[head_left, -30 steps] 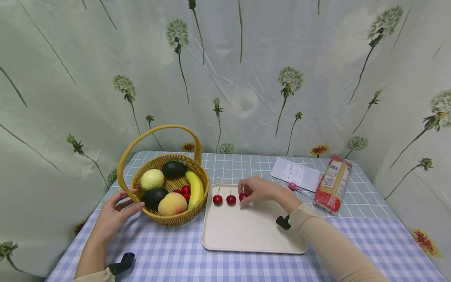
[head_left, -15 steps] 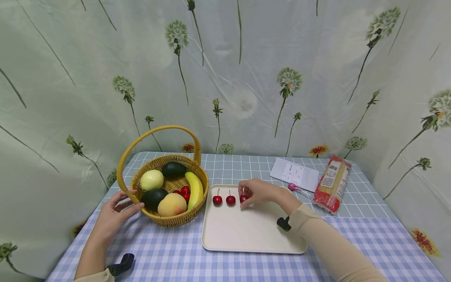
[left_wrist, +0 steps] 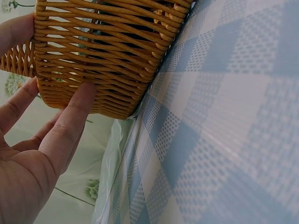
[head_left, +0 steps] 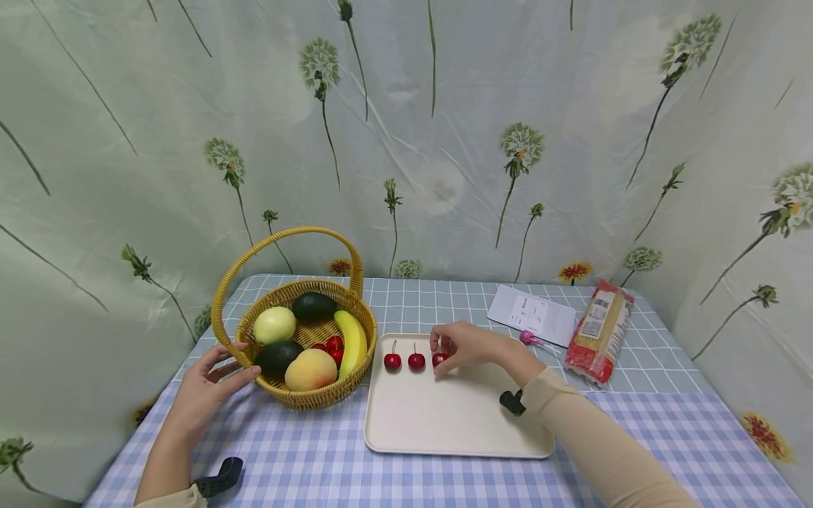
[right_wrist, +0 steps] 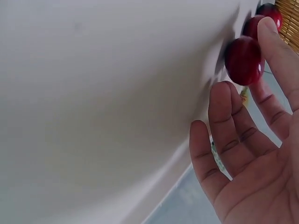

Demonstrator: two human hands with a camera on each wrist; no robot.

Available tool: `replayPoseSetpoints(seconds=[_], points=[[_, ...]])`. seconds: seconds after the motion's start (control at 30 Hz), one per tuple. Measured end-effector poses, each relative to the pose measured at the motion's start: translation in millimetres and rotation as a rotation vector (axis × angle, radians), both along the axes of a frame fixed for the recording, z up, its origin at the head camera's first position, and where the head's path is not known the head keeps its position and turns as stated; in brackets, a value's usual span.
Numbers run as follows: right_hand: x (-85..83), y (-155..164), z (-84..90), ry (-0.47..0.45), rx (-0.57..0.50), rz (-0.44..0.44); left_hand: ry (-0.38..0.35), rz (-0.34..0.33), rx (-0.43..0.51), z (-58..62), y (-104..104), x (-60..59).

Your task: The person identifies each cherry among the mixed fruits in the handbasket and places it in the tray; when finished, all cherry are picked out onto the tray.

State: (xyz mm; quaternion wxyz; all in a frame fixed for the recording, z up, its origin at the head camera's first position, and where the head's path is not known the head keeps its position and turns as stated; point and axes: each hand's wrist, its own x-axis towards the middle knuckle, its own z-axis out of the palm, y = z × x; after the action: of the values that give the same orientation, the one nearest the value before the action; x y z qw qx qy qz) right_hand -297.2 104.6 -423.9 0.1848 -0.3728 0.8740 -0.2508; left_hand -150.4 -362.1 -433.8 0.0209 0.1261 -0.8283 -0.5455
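A cream tray (head_left: 444, 423) lies on the checked cloth, with three red cherries in a row along its far edge. My right hand (head_left: 466, 346) rests at the rightmost cherry (head_left: 439, 359). In the right wrist view its straight fingers (right_wrist: 233, 121) lie beside and under that cherry (right_wrist: 243, 60) on the tray (right_wrist: 93, 93); the thumb is hidden. My left hand (head_left: 209, 384) lies flat against the wicker basket's wall (head_left: 298, 395), fingers (left_wrist: 70, 121) straight on the weave (left_wrist: 107, 56).
The basket holds a banana (head_left: 351, 339), a peach (head_left: 310, 369), two avocados, a pale apple (head_left: 274, 324) and cherries (head_left: 333, 346). A paper slip (head_left: 532, 312), a pink object (head_left: 528, 336) and a noodle packet (head_left: 600, 328) lie at the back right. A floral curtain surrounds the table.
The right hand's fingers have eased back a little, so more of the rightmost cherry shows. The left hand and basket have stayed put.
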Motion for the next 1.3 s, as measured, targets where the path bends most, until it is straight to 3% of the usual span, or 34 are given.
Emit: replayPoseSetpoints(seconds=[0.33, 0.63, 0.93, 1.3], points=[[-3.4, -1.3, 15.3, -0.018, 0.005, -0.023, -0.001, 0.003, -0.008, 1.2, 1.5, 0.6], [-9.7, -20.4, 41.1, 0.026, -0.002, 0.046, -0.006, 0.003, -0.017, 1.2, 1.7, 0.6], [-8.9, -66.2, 68.2, 0.064, 0.023, 0.13, -0.014, 0.004, -0.013, 2.5, 1.7, 0.0], [2.1, -131.3, 78.9, 0.063, 0.064, 0.26, -0.014, 0.012, -0.013, 4.8, 3.4, 0.4]])
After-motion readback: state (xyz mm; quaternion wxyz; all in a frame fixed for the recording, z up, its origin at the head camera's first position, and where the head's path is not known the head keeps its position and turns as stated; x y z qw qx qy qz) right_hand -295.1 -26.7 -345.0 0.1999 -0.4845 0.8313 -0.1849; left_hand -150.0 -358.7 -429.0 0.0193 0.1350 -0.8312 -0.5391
